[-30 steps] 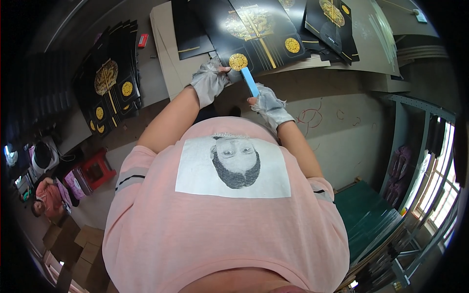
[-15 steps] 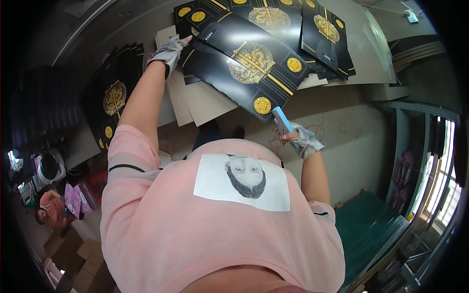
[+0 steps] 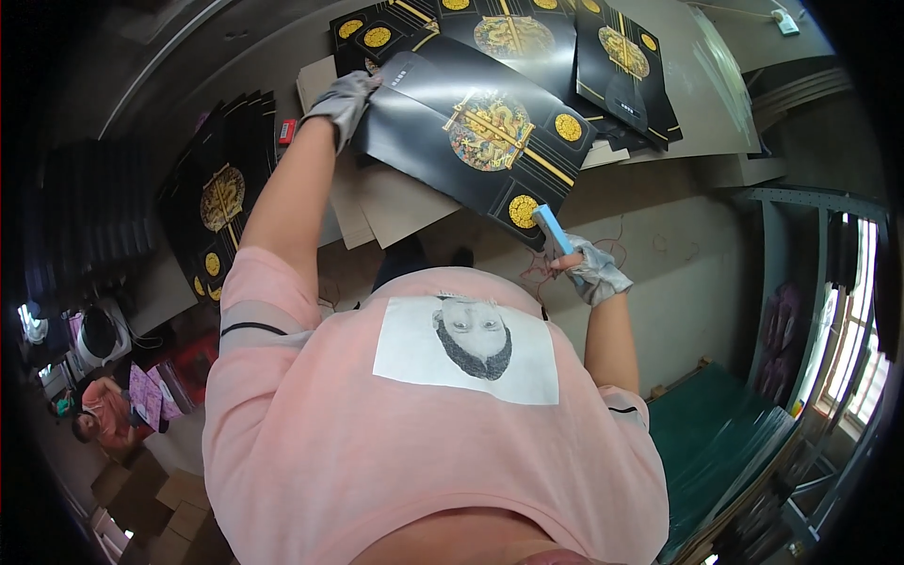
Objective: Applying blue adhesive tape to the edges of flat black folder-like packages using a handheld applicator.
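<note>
A large black sheet with a round gold emblem lies slanted over other black sheets and some grey boards, one corner jutting past the boards toward the person. The left hand, in a worn grey glove with bare fingertips, meets the sheet's left edge; whether the fingers pinch it or merely touch it, I cannot tell. The right hand, gloved likewise, is closed around a slim blue tool, whose tip overlaps the jutting corner beside a gold medallion. Further left lie more black sheets in a fanned pile, near a small red box.
</note>
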Motion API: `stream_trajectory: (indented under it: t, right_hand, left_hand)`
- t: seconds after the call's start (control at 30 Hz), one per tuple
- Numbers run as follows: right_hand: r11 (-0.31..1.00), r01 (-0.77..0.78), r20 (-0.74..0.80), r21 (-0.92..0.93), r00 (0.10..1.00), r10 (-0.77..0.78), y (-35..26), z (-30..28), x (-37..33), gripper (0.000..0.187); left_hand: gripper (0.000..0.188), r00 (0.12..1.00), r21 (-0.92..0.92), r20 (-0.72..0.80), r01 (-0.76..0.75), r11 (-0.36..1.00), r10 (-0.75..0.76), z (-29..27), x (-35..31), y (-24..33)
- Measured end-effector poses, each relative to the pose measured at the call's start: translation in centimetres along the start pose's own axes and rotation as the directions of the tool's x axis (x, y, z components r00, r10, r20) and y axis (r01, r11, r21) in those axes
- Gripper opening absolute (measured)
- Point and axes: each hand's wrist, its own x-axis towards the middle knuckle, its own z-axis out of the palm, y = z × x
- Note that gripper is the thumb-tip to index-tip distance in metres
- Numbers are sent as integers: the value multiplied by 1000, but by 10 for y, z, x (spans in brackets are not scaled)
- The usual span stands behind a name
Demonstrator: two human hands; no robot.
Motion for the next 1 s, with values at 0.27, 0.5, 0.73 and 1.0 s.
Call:
stream_trajectory:
  t: [0.27,0.5,0.73,1.0]
  right_hand:
    - [807,353,-316,474,923,-218,-5,19,18,42]
    - [872,357,-440,336,878,-190,20,15,68,36]
    - [964,264,-291,-9,922,-255,38,54,70,37]
    - [970,232,-257,-67,936,-241,27,71,54,38]
  left_hand:
    - [49,980,-990,42,68,126,-193,57,-59,-90]
    - [12,912,-976,27,-64,-207,-409,116,-113,-40]
    - [13,925,-943,327,307,-128,-193,137,-159,20]
    - [14,958,-960,246,219,-174,-146,159,-155,32]
